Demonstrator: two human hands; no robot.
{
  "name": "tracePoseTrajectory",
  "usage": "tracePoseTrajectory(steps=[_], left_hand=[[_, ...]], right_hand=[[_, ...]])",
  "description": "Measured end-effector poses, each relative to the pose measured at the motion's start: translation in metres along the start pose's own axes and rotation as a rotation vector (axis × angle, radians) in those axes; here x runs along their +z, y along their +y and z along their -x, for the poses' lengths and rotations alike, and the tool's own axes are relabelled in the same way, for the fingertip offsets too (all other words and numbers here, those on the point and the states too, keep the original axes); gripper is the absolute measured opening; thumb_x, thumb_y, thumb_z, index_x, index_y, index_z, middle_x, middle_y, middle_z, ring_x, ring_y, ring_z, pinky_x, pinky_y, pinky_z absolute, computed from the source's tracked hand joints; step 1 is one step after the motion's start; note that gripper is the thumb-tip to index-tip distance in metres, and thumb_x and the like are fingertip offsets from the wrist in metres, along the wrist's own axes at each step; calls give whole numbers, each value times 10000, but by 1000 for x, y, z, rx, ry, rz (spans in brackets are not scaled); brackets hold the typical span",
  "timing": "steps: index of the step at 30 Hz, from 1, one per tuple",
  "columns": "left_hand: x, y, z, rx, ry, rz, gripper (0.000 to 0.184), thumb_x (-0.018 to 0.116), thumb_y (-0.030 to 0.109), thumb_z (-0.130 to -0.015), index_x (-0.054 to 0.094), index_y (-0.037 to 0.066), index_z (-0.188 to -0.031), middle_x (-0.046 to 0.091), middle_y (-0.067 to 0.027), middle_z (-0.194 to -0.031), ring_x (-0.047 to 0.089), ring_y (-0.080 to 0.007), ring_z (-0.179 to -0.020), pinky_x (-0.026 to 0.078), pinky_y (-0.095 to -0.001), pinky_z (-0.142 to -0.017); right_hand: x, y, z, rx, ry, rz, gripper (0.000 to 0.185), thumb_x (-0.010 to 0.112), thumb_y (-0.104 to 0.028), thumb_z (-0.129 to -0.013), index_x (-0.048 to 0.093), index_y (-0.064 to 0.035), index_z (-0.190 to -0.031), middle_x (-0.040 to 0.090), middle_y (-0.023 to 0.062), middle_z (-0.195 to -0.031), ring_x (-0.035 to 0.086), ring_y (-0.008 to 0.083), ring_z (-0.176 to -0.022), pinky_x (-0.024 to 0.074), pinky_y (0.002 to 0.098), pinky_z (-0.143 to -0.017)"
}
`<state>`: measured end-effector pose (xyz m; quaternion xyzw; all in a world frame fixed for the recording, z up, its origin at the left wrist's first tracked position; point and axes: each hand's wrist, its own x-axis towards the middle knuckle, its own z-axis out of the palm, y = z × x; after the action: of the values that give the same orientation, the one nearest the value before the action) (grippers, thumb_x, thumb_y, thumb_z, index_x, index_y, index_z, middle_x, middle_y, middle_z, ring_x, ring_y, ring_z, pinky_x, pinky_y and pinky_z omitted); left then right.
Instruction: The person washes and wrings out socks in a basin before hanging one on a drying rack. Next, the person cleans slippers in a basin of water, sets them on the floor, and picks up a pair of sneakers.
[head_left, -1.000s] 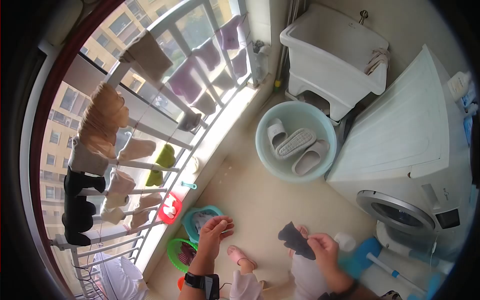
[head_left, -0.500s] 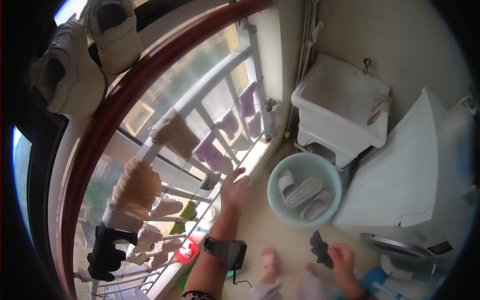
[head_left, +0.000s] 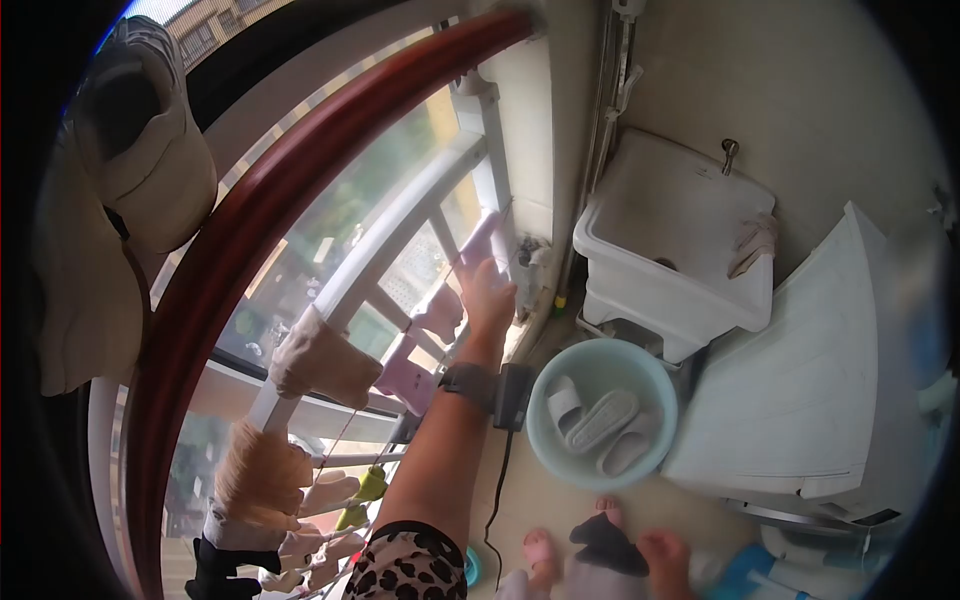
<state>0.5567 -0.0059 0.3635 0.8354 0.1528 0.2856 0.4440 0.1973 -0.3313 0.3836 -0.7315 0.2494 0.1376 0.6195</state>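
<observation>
At the railing, my left hand (head_left: 487,305) is stretched out with its fingers closed on a light purple sock (head_left: 482,238) that hangs on the line. More purple socks (head_left: 405,378) hang just below that hand. Low in the view, my right hand (head_left: 665,560) pinches the edge of a dark grey sock (head_left: 608,546), which dangles over my legs. A beige cloth (head_left: 322,360), a tan cloth (head_left: 260,472) and black socks (head_left: 222,572) hang further down the railing.
A pale blue basin (head_left: 536,440) with grey slippers stands on the floor, below a white sink (head_left: 660,300) with a cloth on its rim. A white washing machine (head_left: 790,400) is at the right. Shoes (head_left: 150,150) sit at upper left, beside a red rail (head_left: 270,190).
My left hand has moved up and forward along the railing to the far purple sock. My right hand still holds the dark sock, now lower in view. The head view has shifted, bringing shoes into view.
</observation>
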Motion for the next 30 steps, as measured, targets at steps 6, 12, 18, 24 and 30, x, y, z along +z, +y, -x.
tracePoseTrajectory(steps=[6, 12, 18, 24, 30], left_hand=[[0, 20, -21, -311, 59, 493, 89, 627, 88, -709, 580, 14, -720, 604, -90, -708, 602, -248, -738, 470, -343, -686], [-63, 55, 30, -838, -355, 1497, 155, 530, 4, -838, 474, 18, -981, 558, -83, -933, 581, -188, -850, 491, -291, -786], [-190, 98, 137, -824, -275, 1271, 579, 572, 25, -705, 437, 25, -1268, 555, -108, -1130, 559, -216, -1032, 447, -338, -918], [-285, 56, 183, -765, 124, 1356, 523, 518, 48, -706, 433, 10, -1221, 535, -127, -1103, 545, -245, -1006, 468, -371, -840], [-289, -14, 178, -861, 350, 1658, 350, 442, -28, -790, 447, -18, -1140, 540, -110, -976, 572, -201, -836, 492, -306, -714]], right_hand=[[-1, -11, -14, 40, -119, -61, 191, 622, -88, -834, 607, 10, -998, 622, 34, -864, 573, 91, -779, 465, 219, -720], [-1, -31, -34, 95, -158, 38, 170, 631, -89, -816, 615, 4, -958, 619, 39, -847, 570, 101, -756, 470, 235, -695], [15, -56, -42, 69, -237, 46, 111, 612, -13, -806, 603, 35, -906, 615, 34, -762, 551, 45, -649, 446, 176, -592], [26, -51, -41, 83, -323, 49, 107, 609, -14, -808, 603, 35, -903, 607, 25, -750, 544, 44, -631, 443, 171, -583], [41, -42, -31, 58, -399, 128, 96, 621, -27, -807, 616, 28, -886, 587, -8, -715, 502, 21, -604, 407, 156, -553]])
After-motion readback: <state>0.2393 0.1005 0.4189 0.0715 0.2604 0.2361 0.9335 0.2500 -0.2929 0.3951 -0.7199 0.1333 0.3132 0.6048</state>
